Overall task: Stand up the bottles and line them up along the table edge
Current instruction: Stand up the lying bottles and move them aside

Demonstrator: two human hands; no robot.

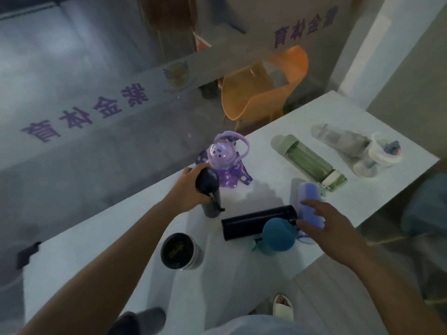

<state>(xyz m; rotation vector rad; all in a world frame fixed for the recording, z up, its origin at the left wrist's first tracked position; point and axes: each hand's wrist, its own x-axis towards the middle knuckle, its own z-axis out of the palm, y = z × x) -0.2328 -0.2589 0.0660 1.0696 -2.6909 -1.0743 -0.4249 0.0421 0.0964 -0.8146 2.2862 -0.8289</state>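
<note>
On the white table (261, 189), my left hand (187, 189) grips an upright dark navy bottle (210, 194) near the far edge, beside an upright purple cartoon bottle (223, 163). My right hand (324, 226) has its fingers spread over a lying lilac bottle (308, 201), touching it without a closed grip. A black bottle (256, 222) lies on its side. A teal bottle (278, 234) and a black-lidded cup (180, 251) stand upright. A green bottle (309, 160), a grey clear bottle (338, 139) and a clear bottle (373, 158) lie at the right.
An orange chair (263, 85) stands beyond the table's far edge. A glass wall with purple lettering (84, 114) runs behind the table at the left. My slipper (283, 308) shows on the floor below the near edge.
</note>
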